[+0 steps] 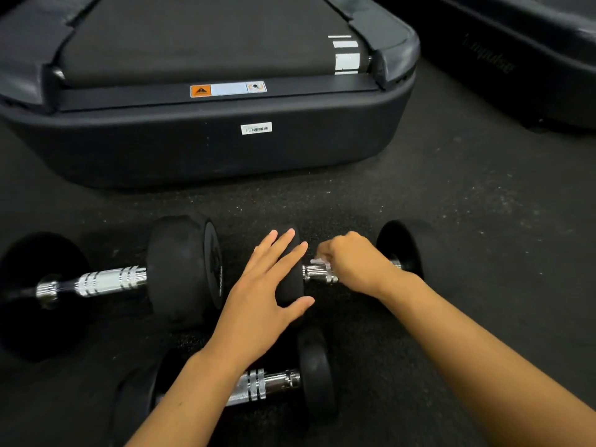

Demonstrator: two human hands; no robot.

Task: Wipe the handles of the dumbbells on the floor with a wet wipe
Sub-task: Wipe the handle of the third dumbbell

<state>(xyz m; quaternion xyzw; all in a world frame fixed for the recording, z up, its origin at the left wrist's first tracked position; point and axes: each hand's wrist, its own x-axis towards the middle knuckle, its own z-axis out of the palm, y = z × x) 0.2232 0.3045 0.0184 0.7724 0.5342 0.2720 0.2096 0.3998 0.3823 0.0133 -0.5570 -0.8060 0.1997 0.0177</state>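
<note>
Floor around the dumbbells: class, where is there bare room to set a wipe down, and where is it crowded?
Free: the strip between the treadmill base and the dumbbell row, and the floor right of the right-hand dumbbell. Crowded: near centre, where the left hand, right hand and near dumbbell cluster.

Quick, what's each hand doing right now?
Left hand: open, flat on a dumbbell's weight.
Right hand: closed on the wipe, at the handle.

Dark speckled floor bears three dumbbells and a treadmill.
</note>
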